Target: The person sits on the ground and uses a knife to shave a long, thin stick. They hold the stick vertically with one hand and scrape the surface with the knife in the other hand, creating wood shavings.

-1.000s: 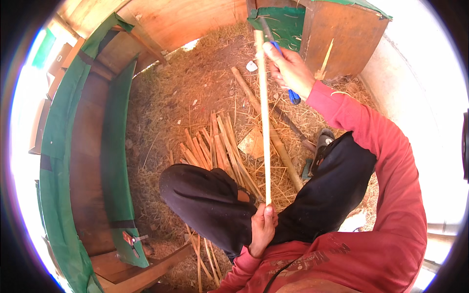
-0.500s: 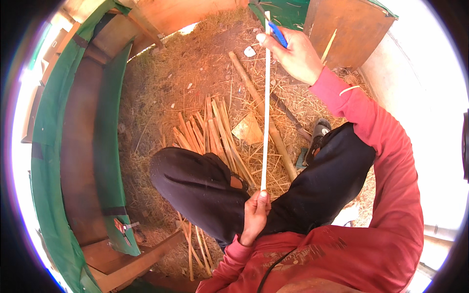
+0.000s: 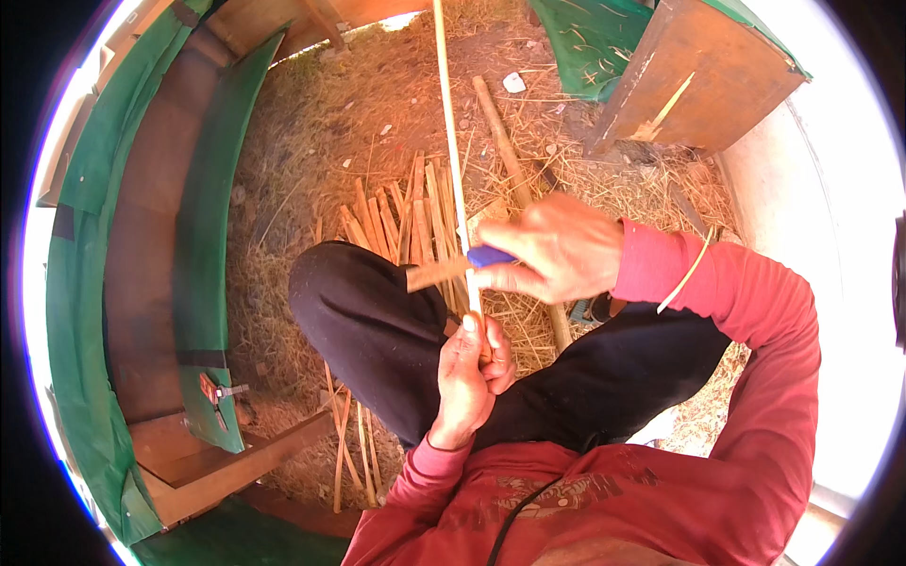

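A long, thin pale strip of wood or cane [image 3: 451, 132] runs away from me, from my lap to the top edge of the view. My left hand [image 3: 469, 382] is closed around its near end, thumb on top. In my right hand [image 3: 559, 250] is a knife [image 3: 490, 256] with a blue handle. Its broad blade, blurred and brownish, points left and crosses the strip just beyond my left hand. Whether the edge bites into the strip, I cannot tell. A thin pale shaving [image 3: 687, 274] hangs on my right sleeve.
Several split wooden strips [image 3: 415, 212] lie piled beyond my left knee. A round pole [image 3: 505, 141] rests on the straw-strewn ground. To the left stands a green-covered trough [image 3: 203, 283] with a red-handled tool [image 3: 215, 389] on it. A brown wooden box [image 3: 698, 75] stands at far right.
My right hand has brought the knife from the strip's far end back toward my left hand. The strip's far end now leans further left, and my left hand has risen slightly.
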A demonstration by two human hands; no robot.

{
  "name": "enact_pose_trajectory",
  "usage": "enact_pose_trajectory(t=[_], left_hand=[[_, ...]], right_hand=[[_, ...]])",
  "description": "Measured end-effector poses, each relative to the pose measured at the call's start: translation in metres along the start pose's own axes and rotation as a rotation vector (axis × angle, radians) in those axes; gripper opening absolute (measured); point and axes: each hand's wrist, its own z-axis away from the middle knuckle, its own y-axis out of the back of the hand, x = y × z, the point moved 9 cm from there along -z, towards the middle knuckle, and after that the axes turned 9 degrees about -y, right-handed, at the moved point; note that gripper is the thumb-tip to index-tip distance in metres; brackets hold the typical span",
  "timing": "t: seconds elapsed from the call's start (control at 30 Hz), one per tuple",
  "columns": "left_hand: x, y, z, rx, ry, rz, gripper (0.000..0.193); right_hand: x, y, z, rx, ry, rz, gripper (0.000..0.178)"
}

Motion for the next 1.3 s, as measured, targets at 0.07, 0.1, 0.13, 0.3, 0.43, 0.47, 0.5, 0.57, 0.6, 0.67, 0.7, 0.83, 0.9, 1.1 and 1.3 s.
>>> enact_pose_trajectory(t=[0.07, 0.1, 0.13, 0.3, 0.43, 0.47, 0.5, 0.57, 0.6, 0.67, 0.7, 0.83, 0.9, 1.1, 1.3], left_hand=[[0.005, -0.01, 0.001, -0.017, 0.068, 0.133, 0.04], [0.006, -0.014, 0.002, -0.026, 0.101, 0.198, 0.041], [0.006, -0.016, 0.003, -0.033, 0.132, 0.247, 0.041], [-0.003, -0.026, 0.007, -0.095, 0.241, 0.526, 0.042], [-0.004, -0.022, 0.008, -0.109, 0.271, 0.499, 0.043], [-0.003, -0.024, 0.009, -0.113, 0.257, 0.465, 0.043], [-0.002, -0.024, 0.01, -0.117, 0.244, 0.431, 0.043], [-0.002, -0.023, 0.01, -0.091, 0.231, 0.451, 0.042], [-0.002, -0.023, 0.009, -0.078, 0.225, 0.46, 0.042], [0.0, -0.024, 0.001, -0.063, 0.226, 0.567, 0.042], [0.003, -0.023, 0.0, -0.051, 0.214, 0.624, 0.042], [0.004, -0.041, 0.027, -0.193, 0.2, 0.645, 0.043], [-0.003, -0.031, 0.03, -0.16, 0.213, 0.477, 0.043], [0.006, -0.028, 0.014, -0.062, 0.191, 0.43, 0.043], [0.013, -0.034, 0.018, -0.183, 0.205, 0.582, 0.044]], right_hand=[[-0.007, -0.017, 0.005, -0.082, 0.03, 0.06, 0.04], [-0.008, -0.021, 0.007, -0.059, 0.04, 0.107, 0.041], [-0.008, -0.024, 0.01, -0.037, 0.049, 0.158, 0.041], [-0.008, -0.029, 0.02, 0.018, 0.051, 0.174, 0.04], [-0.007, -0.026, 0.024, 0.033, 0.032, 0.193, 0.038], [-0.006, -0.026, 0.024, 0.012, 0.023, 0.207, 0.038], [-0.006, -0.026, 0.024, -0.008, 0.013, 0.22, 0.037], [-0.004, -0.026, 0.024, 0.024, 0.017, 0.28, 0.037], [0.001, -0.026, 0.019, 0.075, 0.034, 0.33, 0.038], [0.005, -0.023, 0.013, 0.143, 0.074, 0.401, 0.038], [0.003, -0.024, 0.009, 0.161, 0.103, 0.417, 0.039], [0.122, 0.051, -0.004, 0.449, -0.346, 0.669, 0.037], [0.105, 0.108, -0.004, 0.61, -0.399, 0.52, 0.036], [-0.014, 0.037, 0.008, 0.231, 0.1, 0.031, 0.033], [-0.027, -0.011, 0.022, 0.055, 0.061, 0.183, 0.037]])
